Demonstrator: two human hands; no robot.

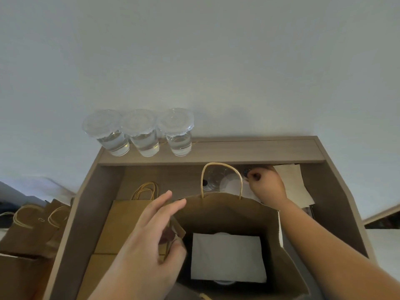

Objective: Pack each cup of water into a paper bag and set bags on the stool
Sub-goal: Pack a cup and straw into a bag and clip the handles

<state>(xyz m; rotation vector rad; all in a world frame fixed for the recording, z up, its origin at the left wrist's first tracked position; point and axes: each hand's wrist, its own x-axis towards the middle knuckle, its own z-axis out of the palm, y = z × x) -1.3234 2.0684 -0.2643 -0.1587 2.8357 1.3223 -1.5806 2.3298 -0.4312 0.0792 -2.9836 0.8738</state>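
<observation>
Three lidded clear cups of water [140, 135] stand in a row on the desk's raised back shelf [249, 152]. An open brown paper bag [227, 211] stands upright in front of me, and a white napkin [227, 256] lies over a cup inside it. My left hand [147, 241] grips the bag's left rim, thumb inside and fingers stretched over the edge. Behind the bag, under the shelf, my right hand [266, 185] is curled with its fingertips pinched on a small clear plastic piece [245, 173]. What that piece is stays unclear.
A stack of flat paper bags [127, 221] lies on the desk to the left of the open bag. Clear plastic ware [214, 178] and white napkins [292, 180] sit under the shelf. Several upright bags [32, 230] stand off the desk's left side.
</observation>
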